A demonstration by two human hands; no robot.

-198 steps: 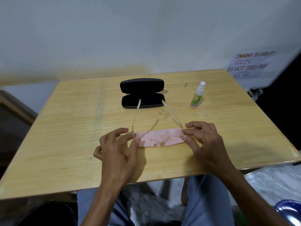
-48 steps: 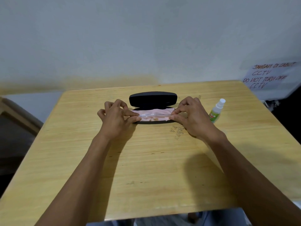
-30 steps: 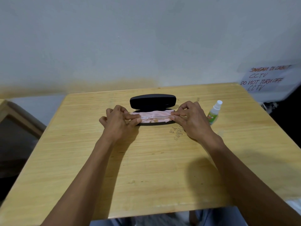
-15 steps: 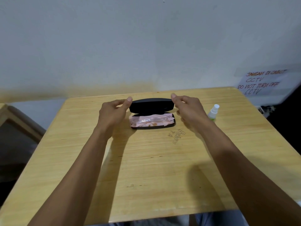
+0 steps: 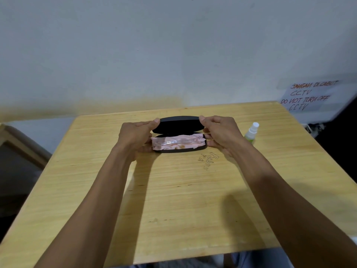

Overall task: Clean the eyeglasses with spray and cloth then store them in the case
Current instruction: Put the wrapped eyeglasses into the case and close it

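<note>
Two hands at the case point(image 5: 179, 149) on the table point(image 5: 173, 200): left hand point(image 5: 135, 135) and right hand point(image 5: 222, 132) grip the lid point(image 5: 178, 123) ends. Glasses point(image 5: 173, 142) lie inside on the cloth point(image 5: 177, 145). Only closing remains. Spray bottle point(image 5: 251, 133) stands beyond, right.

We see a black case point(image 5: 178, 123), a pink brown-blotched cloth point(image 5: 177, 144), a white-capped green spray bottle point(image 5: 251, 133) and a yellow wood-grained table point(image 5: 173, 200).

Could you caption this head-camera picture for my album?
Left hand and right hand grip the lid of the black case over the eyeglasses on the pink cloth.
</note>
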